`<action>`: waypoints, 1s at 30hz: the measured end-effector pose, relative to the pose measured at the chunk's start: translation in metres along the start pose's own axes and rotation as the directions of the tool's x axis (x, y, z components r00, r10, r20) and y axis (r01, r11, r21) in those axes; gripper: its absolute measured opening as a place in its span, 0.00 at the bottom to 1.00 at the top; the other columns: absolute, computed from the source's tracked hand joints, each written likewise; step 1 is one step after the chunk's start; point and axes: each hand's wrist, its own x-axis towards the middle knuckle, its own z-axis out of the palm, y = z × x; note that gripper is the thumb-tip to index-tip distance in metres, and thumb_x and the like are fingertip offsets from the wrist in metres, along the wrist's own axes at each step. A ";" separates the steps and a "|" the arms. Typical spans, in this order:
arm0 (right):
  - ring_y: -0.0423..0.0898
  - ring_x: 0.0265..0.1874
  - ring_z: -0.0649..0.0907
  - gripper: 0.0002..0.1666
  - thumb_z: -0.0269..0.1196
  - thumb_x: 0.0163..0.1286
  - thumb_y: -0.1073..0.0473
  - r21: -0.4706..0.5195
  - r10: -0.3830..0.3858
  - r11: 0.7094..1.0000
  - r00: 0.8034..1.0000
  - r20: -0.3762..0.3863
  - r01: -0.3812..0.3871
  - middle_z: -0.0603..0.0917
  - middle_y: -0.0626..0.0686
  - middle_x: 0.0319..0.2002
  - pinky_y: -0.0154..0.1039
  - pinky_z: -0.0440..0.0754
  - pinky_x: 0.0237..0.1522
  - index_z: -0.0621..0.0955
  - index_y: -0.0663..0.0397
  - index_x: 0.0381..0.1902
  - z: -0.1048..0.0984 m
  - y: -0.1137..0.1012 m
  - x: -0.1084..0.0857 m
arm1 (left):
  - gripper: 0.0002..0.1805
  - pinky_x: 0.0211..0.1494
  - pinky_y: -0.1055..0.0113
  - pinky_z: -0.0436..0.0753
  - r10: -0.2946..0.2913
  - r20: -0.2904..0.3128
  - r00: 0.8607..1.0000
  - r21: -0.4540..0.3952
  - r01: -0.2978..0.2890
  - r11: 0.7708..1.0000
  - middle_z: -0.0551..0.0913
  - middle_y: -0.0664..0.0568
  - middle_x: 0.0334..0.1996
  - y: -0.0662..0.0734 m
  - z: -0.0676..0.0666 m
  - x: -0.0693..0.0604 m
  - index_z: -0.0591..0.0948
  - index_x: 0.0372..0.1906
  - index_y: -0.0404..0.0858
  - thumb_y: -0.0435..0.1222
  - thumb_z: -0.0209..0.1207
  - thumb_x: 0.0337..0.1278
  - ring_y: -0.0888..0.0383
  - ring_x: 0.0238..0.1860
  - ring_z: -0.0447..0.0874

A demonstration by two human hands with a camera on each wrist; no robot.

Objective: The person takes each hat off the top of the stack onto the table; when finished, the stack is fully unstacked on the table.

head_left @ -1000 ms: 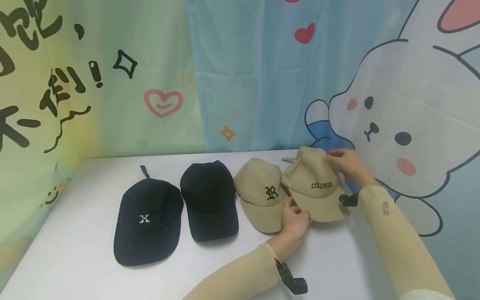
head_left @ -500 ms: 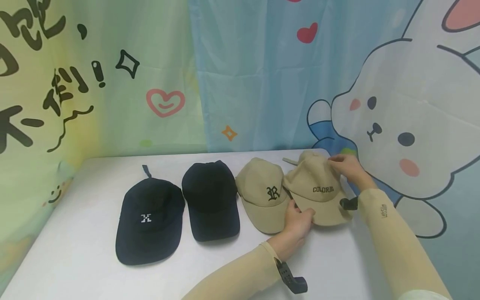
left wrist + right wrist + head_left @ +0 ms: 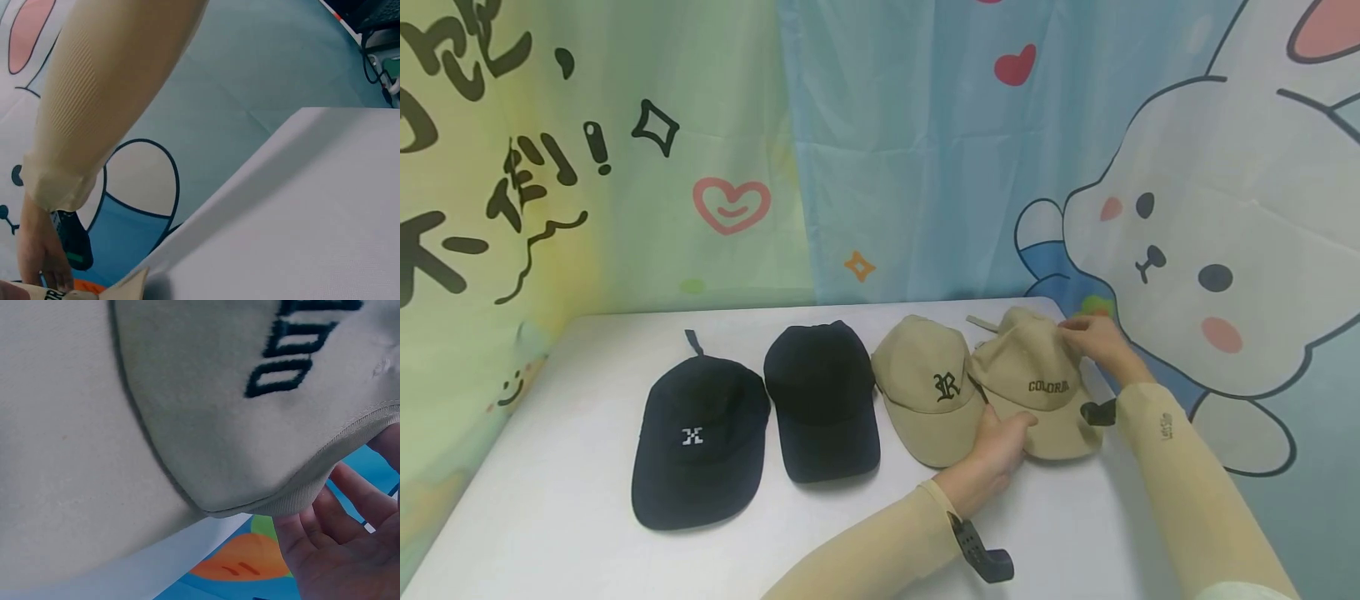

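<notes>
At the right end of a row, a beige cap point(image 3: 1030, 362) with dark lettering has its brim toward me. My left hand point(image 3: 992, 454) holds this brim by its left edge, thumb on top and the other fingers partly hidden. With my right hand point(image 3: 1101, 342) I pinch the right rim of its crown. In the right wrist view, fingers point(image 3: 337, 519) lie along the cap's bound edge. Just left of it, another beige cap point(image 3: 917, 367) with a dark R rests on the table, its brim close to my left hand.
Further left on the white table point(image 3: 572, 467) lie a plain black cap point(image 3: 820, 400) and a dark cap point(image 3: 700, 442) with a small white mark. A printed curtain point(image 3: 887, 167) hangs behind. The table's right edge runs near my right arm.
The lettered beige cap has come slightly lower and toward me, my right hand moving down with it. My left hand keeps its place at the brim. The other caps stay put.
</notes>
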 end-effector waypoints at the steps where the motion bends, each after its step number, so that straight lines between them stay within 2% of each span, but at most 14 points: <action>1: 0.70 0.57 0.74 0.36 0.50 0.77 0.45 -0.004 -0.004 1.000 1.000 0.000 0.004 0.71 0.76 0.60 0.63 0.75 0.57 0.68 0.75 0.65 0.000 0.002 0.000 | 0.42 0.67 0.46 0.69 -0.003 -0.005 1.000 0.017 0.003 1.000 0.63 0.34 0.65 0.000 0.000 -0.001 0.56 0.72 0.28 0.31 0.61 0.53 0.41 0.65 0.67; 3: 0.69 0.57 0.74 0.36 0.50 0.78 0.46 0.001 0.000 1.000 1.000 0.002 0.000 0.71 0.76 0.60 0.62 0.76 0.57 0.68 0.76 0.65 0.001 0.005 0.001 | 0.46 0.69 0.44 0.67 -0.006 -0.011 1.000 0.045 0.007 0.999 0.59 0.31 0.68 0.000 -0.001 -0.001 0.53 0.73 0.25 0.32 0.62 0.52 0.39 0.68 0.63; 9: 0.70 0.57 0.74 0.35 0.50 0.78 0.48 0.016 0.036 0.999 0.999 0.017 -0.037 0.71 0.77 0.60 0.61 0.76 0.57 0.67 0.77 0.65 0.003 0.015 -0.001 | 0.44 0.73 0.47 0.60 0.000 0.006 1.000 0.115 -0.001 0.993 0.58 0.33 0.70 0.000 -0.002 -0.003 0.55 0.72 0.26 0.36 0.63 0.54 0.39 0.71 0.56; 13: 0.70 0.57 0.74 0.37 0.49 0.77 0.47 0.017 0.059 0.998 0.998 0.024 -0.059 0.70 0.77 0.60 0.62 0.76 0.57 0.67 0.78 0.64 0.004 0.017 -0.004 | 0.47 0.73 0.46 0.59 -0.011 0.004 1.000 0.132 0.010 0.991 0.52 0.32 0.74 0.000 -0.001 -0.005 0.52 0.74 0.26 0.38 0.63 0.55 0.37 0.74 0.50; 21: 0.70 0.57 0.74 0.36 0.49 0.77 0.48 0.003 0.081 0.997 0.996 0.027 -0.081 0.70 0.77 0.60 0.61 0.76 0.56 0.67 0.79 0.64 0.008 0.024 -0.004 | 0.46 0.74 0.44 0.54 0.010 0.015 1.000 0.192 -0.013 0.981 0.55 0.35 0.73 -0.005 0.000 -0.005 0.56 0.75 0.32 0.39 0.64 0.54 0.38 0.74 0.51; 30: 0.70 0.55 0.76 0.35 0.48 0.77 0.50 -0.004 0.067 0.998 0.997 0.029 -0.067 0.72 0.77 0.58 0.59 0.79 0.54 0.67 0.81 0.63 0.010 0.027 -0.004 | 0.47 0.74 0.46 0.55 0.089 0.031 0.996 0.324 -0.094 0.941 0.58 0.38 0.73 -0.010 0.002 -0.005 0.56 0.75 0.35 0.42 0.64 0.52 0.41 0.74 0.53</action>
